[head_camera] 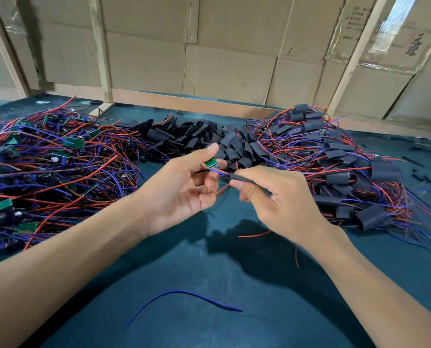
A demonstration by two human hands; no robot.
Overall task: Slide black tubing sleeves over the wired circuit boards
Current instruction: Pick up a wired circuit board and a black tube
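Head view looks down on a dark teal cloth-covered bench (234, 285) backed by brown cardboard cartons (222, 59). At centre, the left hand (184, 189) pinches a small green wired circuit board (211, 163) between thumb and forefinger, its fingers curled round it, while the right hand (274, 197) pinches a flattened black tubing sleeve (237, 177) just beside the board. The board's red and blue leads (219, 173) run into the sleeve's mouth, so the sleeve looks threaded onto the wires but not yet drawn over the board itself; that slide is the step in hand. To the left lies a large tangled heap of bare green boards with red and blue wires (46, 159), evidently still to be sleeved. A loose pile of empty black sleeves (209, 139) sits behind the hands, and to the right a heap of boards already covered in black tubing (347, 167). Judging by the two heaps, the job is perhaps midway. A stray blue wire (184, 298) lies near the front edge.
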